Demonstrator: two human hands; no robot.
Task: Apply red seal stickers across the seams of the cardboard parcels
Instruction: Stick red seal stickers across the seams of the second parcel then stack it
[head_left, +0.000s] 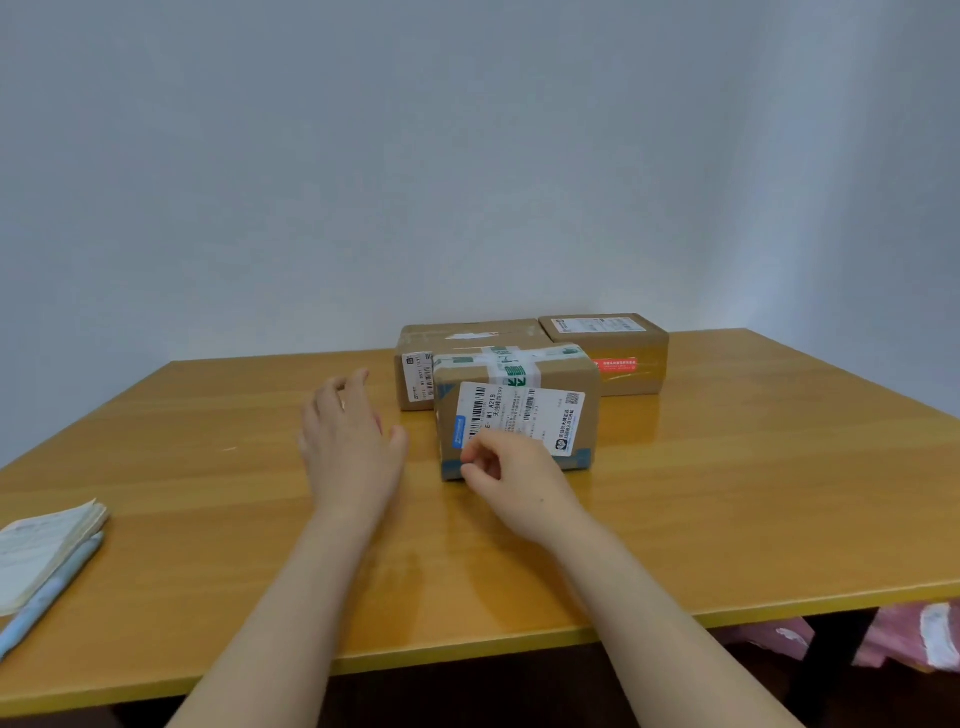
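Observation:
Three cardboard parcels stand at the table's middle. The near parcel has green-and-white tape over its top and a white shipping label on its front face. Behind it on the left is a second parcel, and at the back right a third parcel carries a red sticker on its front. My left hand hovers with spread fingers just left of the near parcel. My right hand is curled in front of that parcel, thumb and forefinger close together at the label's lower left edge. Nothing red shows between them.
The yellow wooden table ends in a front edge close to me. A notebook and a light blue pen lie at its left edge. Pink cloth shows below the table on the right. A plain wall stands behind.

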